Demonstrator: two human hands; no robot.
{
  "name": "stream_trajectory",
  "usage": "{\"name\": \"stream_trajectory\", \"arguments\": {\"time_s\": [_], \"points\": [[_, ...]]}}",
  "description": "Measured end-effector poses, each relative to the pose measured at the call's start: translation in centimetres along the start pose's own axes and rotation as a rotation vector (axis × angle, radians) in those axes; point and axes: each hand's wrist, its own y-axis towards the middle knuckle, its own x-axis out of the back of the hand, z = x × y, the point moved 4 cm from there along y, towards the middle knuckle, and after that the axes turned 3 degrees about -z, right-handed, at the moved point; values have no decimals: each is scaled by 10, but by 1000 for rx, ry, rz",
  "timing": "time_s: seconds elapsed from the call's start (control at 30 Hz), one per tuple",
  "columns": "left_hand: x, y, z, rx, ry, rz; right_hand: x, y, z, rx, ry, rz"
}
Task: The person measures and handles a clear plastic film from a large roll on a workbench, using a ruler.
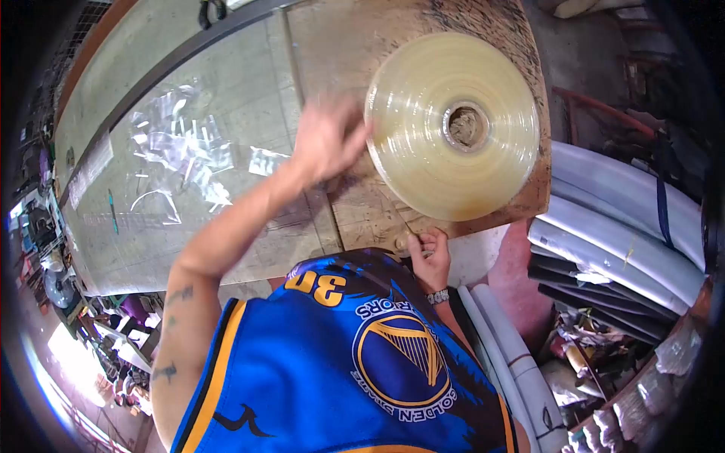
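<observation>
A large roll of clear, yellowish plastic film (pixel 411 151) lies flat on the wooden table, its hollow core (pixel 467 127) facing up. My left hand (pixel 328 140) is at the roll's left edge, the thumb side close to the rim; motion smears its fingers. Down at the table's near edge, my right hand (pixel 430 255) has its fingers curled together. A thin dark line (pixel 404 219) on the wood runs up to these fingertips; I cannot tell what they pinch. Round the right wrist is a metal band (pixel 438 296).
Clear plastic pieces (pixel 185 151) are scattered over the table's left part, beside a thin green pen-like stick (pixel 113 211). A dark metal bar (pixel 174 64) crosses the table's far side. Long wrapped rolls (pixel 619 234) are stacked at right; more pale rolls (pixel 502 347) stand by my right side.
</observation>
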Motion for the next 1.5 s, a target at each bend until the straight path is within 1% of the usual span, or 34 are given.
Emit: {"name": "stream_trajectory", "arguments": {"time_s": [0.07,0.1,0.13,0.17,0.23,0.27,0.3,0.33,0.37,0.4,0.43,0.47,0.53,0.57,0.63,0.67,0.7,0.73,0.83,0.87,0.93,0.97,1.03,1.07,1.1,1.13,1.17,1.2,1.3,1.37,1.4,1.43,1.47,1.5], "points": [[2,-68,-20,6,129,202,-10,-4,-4,285,-199,3],[-12,-97,-13,-73,157,147,-18,-5,-3,443,-290,23],[-22,-111,-9,-83,184,276,-26,-4,4,452,-396,82],[-25,-122,-7,-116,216,242,-33,-7,17,442,-414,121],[-40,-126,6,-177,221,186,-42,-2,17,342,-389,213],[-45,-124,14,-239,294,247,-48,0,14,309,-240,259],[-33,-123,19,-218,210,271,-55,5,6,270,-96,305],[-17,-122,19,-202,120,296,-63,5,13,222,44,352],[-1,-122,20,-193,25,324,-66,5,19,171,85,393],[25,-121,24,-230,29,188,-67,-2,40,114,124,430],[68,-118,22,-189,-20,129,-70,-8,53,51,164,462],[108,-116,26,-154,-71,73,-71,-4,57,73,132,521],[163,-117,69,-9,-65,-4,-80,-8,72,68,217,505],[179,-117,101,-32,-1,-3,-84,-10,78,62,260,493],[228,-122,134,119,-15,51,-87,-19,90,128,234,515],[246,-124,149,140,11,69,-87,-22,97,163,221,527],[257,-126,164,193,46,29,-84,-25,102,193,187,509],[262,-127,187,297,54,28,-80,-31,105,219,153,494],[263,-129,227,258,329,40,-65,-36,99,265,112,441],[258,-129,236,243,372,-2,-55,-32,92,285,104,425],[250,-129,245,223,418,-38,-30,-21,82,302,121,380],[245,-129,247,207,437,-51,-14,-11,77,358,58,332],[245,-129,246,304,420,-18,25,12,72,353,65,242],[241,-131,264,329,402,-19,46,29,70,386,75,211],[246,-133,263,234,428,-67,66,45,68,413,86,172],[254,-134,237,207,541,-157,84,61,69,434,81,75],[257,-131,230,250,584,-137,102,80,71,454,72,-19],[254,-131,225,175,651,-261,120,104,68,478,76,-64],[230,-106,173,170,572,-359,154,174,70,523,44,-196],[180,-83,123,98,309,-421,161,207,92,465,-269,-281],[145,-72,91,53,256,-444,159,229,98,548,-363,-326],[111,-63,58,120,153,-389,156,253,102,633,-455,-367],[78,-53,27,279,145,-298,151,270,106,723,-547,-406],[30,-43,21,339,83,-230,144,286,112,700,-543,-361]]}}
